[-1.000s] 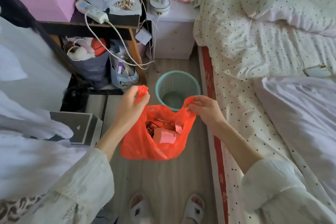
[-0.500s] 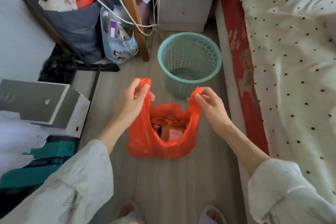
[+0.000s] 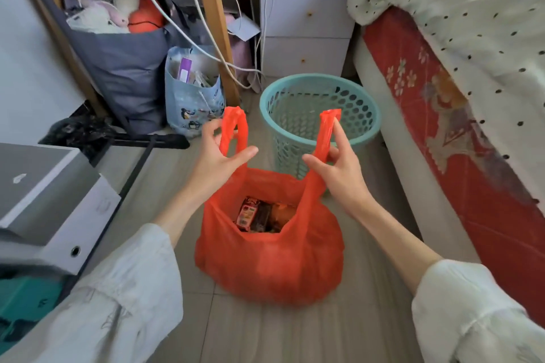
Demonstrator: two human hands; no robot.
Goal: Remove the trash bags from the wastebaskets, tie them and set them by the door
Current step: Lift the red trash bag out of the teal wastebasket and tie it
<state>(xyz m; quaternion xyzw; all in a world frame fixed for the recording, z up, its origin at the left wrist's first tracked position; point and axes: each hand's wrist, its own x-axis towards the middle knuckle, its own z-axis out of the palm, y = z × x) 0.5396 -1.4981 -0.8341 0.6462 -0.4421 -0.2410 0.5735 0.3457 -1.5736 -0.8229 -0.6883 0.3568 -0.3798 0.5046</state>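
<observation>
An orange trash bag (image 3: 269,259) sits on the wooden floor in the middle of the view, its mouth open with wrappers visible inside. My left hand (image 3: 216,160) holds the bag's left handle loop, which sticks up between thumb and fingers. My right hand (image 3: 339,168) pinches the right handle strip, also held upright. Just behind the bag stands a teal mesh wastebasket (image 3: 320,115) with no liner in it.
A bed (image 3: 460,74) with a red side and dotted sheet runs along the right. A white nightstand (image 3: 306,26) stands behind the basket. Left are a desk leg (image 3: 219,38), cables, a grey bag, a blue printed bag (image 3: 193,100) and stacked boxes (image 3: 50,203).
The bag has come down from hanging in the air onto the floor in front of the basket. Both hands have stayed on the handles and lifted them upright.
</observation>
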